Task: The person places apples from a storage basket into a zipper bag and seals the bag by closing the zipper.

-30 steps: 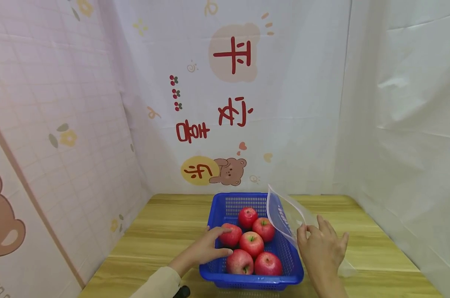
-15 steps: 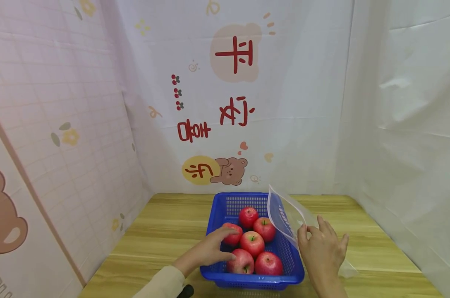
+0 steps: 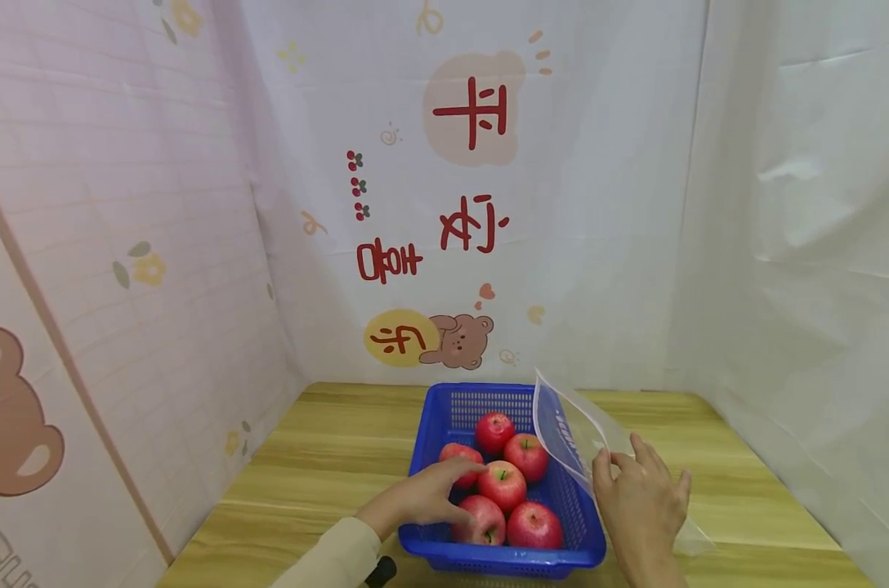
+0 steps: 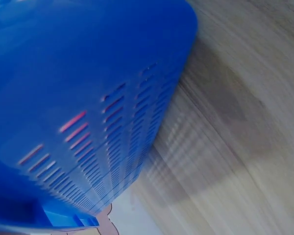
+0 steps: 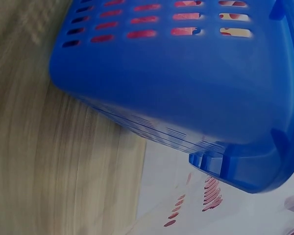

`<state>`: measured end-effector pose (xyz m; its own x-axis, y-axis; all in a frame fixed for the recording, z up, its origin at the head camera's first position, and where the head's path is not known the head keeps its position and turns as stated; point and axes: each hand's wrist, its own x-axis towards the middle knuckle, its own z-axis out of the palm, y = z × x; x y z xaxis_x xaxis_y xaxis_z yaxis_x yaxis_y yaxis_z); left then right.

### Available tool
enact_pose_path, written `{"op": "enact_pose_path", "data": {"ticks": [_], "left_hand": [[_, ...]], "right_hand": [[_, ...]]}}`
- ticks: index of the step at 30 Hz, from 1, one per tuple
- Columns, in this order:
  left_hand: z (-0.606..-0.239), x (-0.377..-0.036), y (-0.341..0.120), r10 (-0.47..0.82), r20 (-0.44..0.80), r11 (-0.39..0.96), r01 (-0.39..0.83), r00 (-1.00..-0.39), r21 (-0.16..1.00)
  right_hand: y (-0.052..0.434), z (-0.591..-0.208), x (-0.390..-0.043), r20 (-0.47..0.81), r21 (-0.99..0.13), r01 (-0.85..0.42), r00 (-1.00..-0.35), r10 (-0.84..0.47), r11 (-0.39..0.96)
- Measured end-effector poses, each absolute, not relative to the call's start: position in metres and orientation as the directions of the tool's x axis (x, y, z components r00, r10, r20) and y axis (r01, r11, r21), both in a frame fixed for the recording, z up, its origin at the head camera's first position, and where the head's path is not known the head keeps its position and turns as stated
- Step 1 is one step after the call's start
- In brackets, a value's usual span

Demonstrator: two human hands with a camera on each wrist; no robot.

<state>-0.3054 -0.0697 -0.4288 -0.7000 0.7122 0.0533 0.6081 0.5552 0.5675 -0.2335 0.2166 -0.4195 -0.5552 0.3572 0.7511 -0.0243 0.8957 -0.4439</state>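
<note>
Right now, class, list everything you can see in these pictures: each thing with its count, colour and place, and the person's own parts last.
apples: five, red, in the basket.
basket: one, blue with slotted walls, on the table near the front edge.
plastic bag: one, clear with blue print, at the basket's right side, its mouth raised over the rim.
table: one, light wood grain, under everything.
backdrop sheets: pale, with red characters and bear drawings, behind and at the left; plain white at the right.
left hand: one, cream sleeve, reaching over the basket's left rim, fingers on an apple.
right hand: one, right of the basket, pinching the bag's edge.
</note>
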Motion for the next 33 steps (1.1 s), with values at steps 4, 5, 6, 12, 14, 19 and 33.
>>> {"op": "enact_pose_path", "data": {"ticks": [4,5,6,12,14,19,33], "left_hand": [[-0.429,-0.306,-0.067,0.718,0.035,0.570,0.617,-0.695,0.543],[-0.428,-0.306,-0.066,0.720,0.031,0.572,0.618,-0.693,0.540],[-0.428,-0.307,-0.065,0.725,0.032,0.569,0.624,-0.688,0.536],[-0.428,-0.307,-0.058,0.759,0.016,0.551,0.655,-0.651,0.517],[-0.428,-0.305,-0.056,0.758,-0.002,0.560,0.650,-0.652,0.514],[-0.428,-0.303,-0.053,0.738,-0.049,0.595,0.616,-0.673,0.517],[-0.431,-0.303,-0.049,0.741,-0.132,0.615,0.586,-0.658,0.529]], "right_hand": [[0.217,-0.419,-0.234,0.749,-0.447,-0.027,-0.558,0.358,0.894],[0.217,-0.419,-0.234,0.750,-0.447,-0.028,-0.556,0.358,0.894],[0.217,-0.419,-0.235,0.754,-0.446,-0.030,-0.551,0.358,0.894],[0.217,-0.418,-0.235,0.761,-0.444,-0.030,-0.540,0.360,0.895],[0.217,-0.418,-0.235,0.759,-0.448,-0.029,-0.541,0.362,0.894],[0.218,-0.418,-0.234,0.758,-0.450,-0.029,-0.541,0.364,0.893],[0.218,-0.418,-0.233,0.753,-0.451,-0.028,-0.549,0.363,0.892]]}}
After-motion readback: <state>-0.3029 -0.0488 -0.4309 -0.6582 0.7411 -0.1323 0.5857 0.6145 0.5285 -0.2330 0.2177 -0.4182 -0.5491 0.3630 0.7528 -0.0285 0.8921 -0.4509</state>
